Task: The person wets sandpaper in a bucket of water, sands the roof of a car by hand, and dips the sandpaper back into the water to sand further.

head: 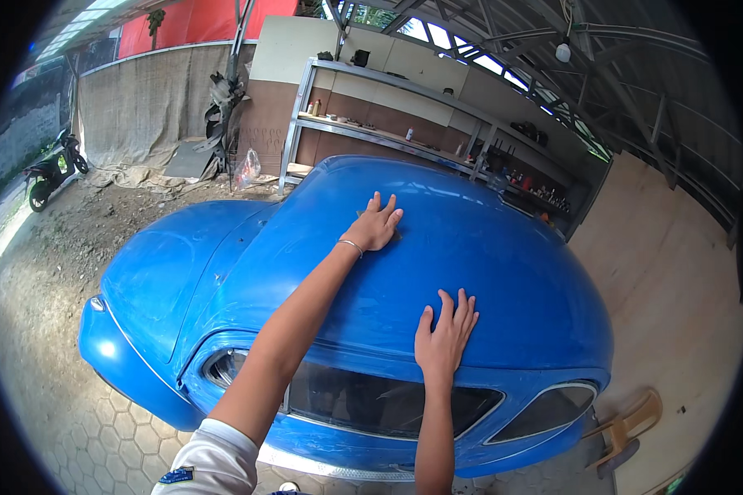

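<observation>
A blue, rounded vintage car lies before me, its roof point(489, 247) spreading under both hands. My left hand point(373, 229), with a thin metal bangle at the wrist, presses palm down near the middle of the roof. Under it is a thin dark sheet point(398, 236), perhaps sandpaper, with only its edges showing. Closer to me, my right hand point(446, 337) rests on the roof above the side window point(359, 396), fingers somewhat spread and nothing visible in it. Faint pale streaks mark the blue paint around the windscreen side.
Behind the car stands a metal-framed shelf point(384, 133) with bottles and small parts. A brown plastic chair point(631, 427) is at the right, by a plywood panel point(656, 297). A motor scooter point(52, 170) is parked far left. Hexagonal pavers point(124, 433) cover the near ground.
</observation>
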A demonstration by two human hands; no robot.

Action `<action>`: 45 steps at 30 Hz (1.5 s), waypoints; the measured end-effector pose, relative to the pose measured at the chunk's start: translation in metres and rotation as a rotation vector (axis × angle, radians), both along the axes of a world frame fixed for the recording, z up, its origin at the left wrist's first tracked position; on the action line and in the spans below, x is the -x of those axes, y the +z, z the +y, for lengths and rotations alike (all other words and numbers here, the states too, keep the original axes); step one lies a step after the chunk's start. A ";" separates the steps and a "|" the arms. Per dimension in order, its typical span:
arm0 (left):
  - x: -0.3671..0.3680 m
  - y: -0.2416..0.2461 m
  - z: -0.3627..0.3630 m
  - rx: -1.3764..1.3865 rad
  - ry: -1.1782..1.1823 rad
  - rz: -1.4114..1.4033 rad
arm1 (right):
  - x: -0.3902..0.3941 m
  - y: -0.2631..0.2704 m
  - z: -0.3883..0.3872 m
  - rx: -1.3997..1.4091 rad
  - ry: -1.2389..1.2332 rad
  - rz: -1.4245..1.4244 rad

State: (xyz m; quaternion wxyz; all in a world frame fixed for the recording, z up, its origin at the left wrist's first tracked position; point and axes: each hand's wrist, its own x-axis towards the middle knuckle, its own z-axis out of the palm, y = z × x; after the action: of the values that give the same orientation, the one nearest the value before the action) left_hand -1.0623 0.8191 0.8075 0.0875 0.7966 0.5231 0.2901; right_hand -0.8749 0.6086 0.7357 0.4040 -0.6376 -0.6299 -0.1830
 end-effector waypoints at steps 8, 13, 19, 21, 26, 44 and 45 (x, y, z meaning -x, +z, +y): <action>-0.012 -0.012 -0.003 -0.016 0.164 0.217 | 0.006 -0.001 0.004 -0.002 0.014 0.017; -0.016 -0.028 -0.065 -0.134 0.019 0.231 | 0.002 -0.001 0.003 -0.004 -0.022 0.011; -0.015 -0.034 -0.090 -0.196 -0.040 0.210 | 0.002 -0.002 0.001 -0.005 -0.016 0.011; -0.022 -0.025 -0.068 -0.159 0.002 0.227 | 0.002 -0.002 -0.002 -0.014 -0.019 0.008; -0.034 0.003 0.002 -0.019 0.090 0.252 | 0.004 0.000 -0.004 -0.015 0.018 0.029; 0.136 -0.099 -0.166 -0.310 0.168 0.084 | 0.030 -0.011 0.003 0.020 -0.020 0.012; 0.133 -0.099 -0.157 -0.294 0.216 0.085 | 0.042 -0.012 0.005 0.019 -0.004 0.011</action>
State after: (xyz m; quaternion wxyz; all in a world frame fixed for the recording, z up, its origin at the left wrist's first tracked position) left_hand -1.1955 0.6617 0.7086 -0.0834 0.7514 0.5609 0.3373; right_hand -0.9168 0.6132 0.7237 0.4011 -0.6437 -0.6280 -0.1743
